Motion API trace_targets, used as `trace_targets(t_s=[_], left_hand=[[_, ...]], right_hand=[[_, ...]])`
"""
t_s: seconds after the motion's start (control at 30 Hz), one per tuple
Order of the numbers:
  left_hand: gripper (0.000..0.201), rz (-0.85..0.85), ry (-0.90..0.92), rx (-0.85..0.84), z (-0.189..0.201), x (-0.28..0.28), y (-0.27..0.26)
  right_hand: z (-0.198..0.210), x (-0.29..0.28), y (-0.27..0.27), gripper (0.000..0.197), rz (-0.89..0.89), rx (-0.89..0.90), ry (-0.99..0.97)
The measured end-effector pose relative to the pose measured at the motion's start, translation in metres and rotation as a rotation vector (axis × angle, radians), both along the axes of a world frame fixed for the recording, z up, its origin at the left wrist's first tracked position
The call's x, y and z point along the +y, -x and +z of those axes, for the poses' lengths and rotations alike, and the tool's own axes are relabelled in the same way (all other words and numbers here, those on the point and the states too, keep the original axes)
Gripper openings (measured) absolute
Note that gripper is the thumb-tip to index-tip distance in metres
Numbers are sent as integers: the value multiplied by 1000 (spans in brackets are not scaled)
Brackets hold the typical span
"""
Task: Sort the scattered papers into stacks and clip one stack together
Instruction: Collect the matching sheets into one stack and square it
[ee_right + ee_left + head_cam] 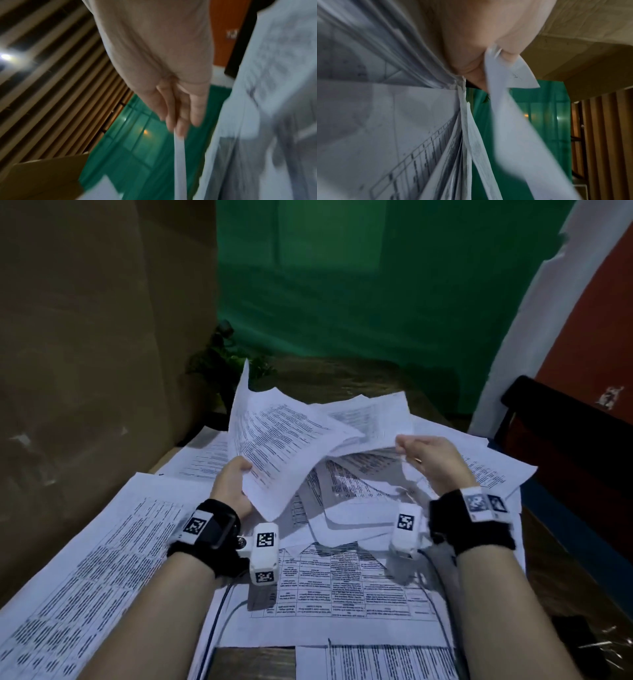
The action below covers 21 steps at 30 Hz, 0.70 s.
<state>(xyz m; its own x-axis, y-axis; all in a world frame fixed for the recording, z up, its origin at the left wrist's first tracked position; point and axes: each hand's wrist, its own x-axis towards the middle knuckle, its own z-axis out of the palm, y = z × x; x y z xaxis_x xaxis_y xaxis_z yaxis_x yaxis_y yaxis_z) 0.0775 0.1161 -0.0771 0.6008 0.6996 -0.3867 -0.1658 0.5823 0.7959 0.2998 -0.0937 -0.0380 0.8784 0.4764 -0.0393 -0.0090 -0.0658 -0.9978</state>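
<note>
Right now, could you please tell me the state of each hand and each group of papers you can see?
Left hand: grips the lifted bundle's left edge.
Right hand: pinches the bundle's right side.
Lifted bundle of papers: raised off the table, sheets splayed and uneven.
Loose papers: lying flat, scattered and overlapping on the table, unsorted.
Table: mostly covered by sheets.

Matt printed paper sheets [274, 440] – creased, thin – cover a wooden worktop [565, 587]; brown cardboard panel [85, 337], matt.
</note>
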Motion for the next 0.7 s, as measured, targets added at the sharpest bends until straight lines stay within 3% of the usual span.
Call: trace_targets(t_s=[0.13,0.2,0.27,0.33,0.5,0.57,0.63,0.7], left_hand=[[29,-122,-112,98,5,-8,-9],[30,-175,-176,149,3,-12,-14],[15,-170,-242,251,5,-15,-14],[13,-141,-260,326,2,-15,-15],[23,-45,-236,266,-2,-10,-14],[25,-20,-229,245,-3,-10,-15],[24,-1,-224,263,-3,-11,-17],[25,5,-216,286,-4,-14,-18]], right_hand=[[0,-44,-8,11,159,156,285],[-8,-45,-14,14,112,220,185],[-19,-33,-10,25,81,296,32],[-28,-17,-2,30,58,322,-40],[-29,-6,2,22,-139,264,-214],[-29,-10,-7,29,-246,214,-329],[-30,-15,-12,40,-279,262,-422],[-34,-13,-13,36,-252,348,-498]])
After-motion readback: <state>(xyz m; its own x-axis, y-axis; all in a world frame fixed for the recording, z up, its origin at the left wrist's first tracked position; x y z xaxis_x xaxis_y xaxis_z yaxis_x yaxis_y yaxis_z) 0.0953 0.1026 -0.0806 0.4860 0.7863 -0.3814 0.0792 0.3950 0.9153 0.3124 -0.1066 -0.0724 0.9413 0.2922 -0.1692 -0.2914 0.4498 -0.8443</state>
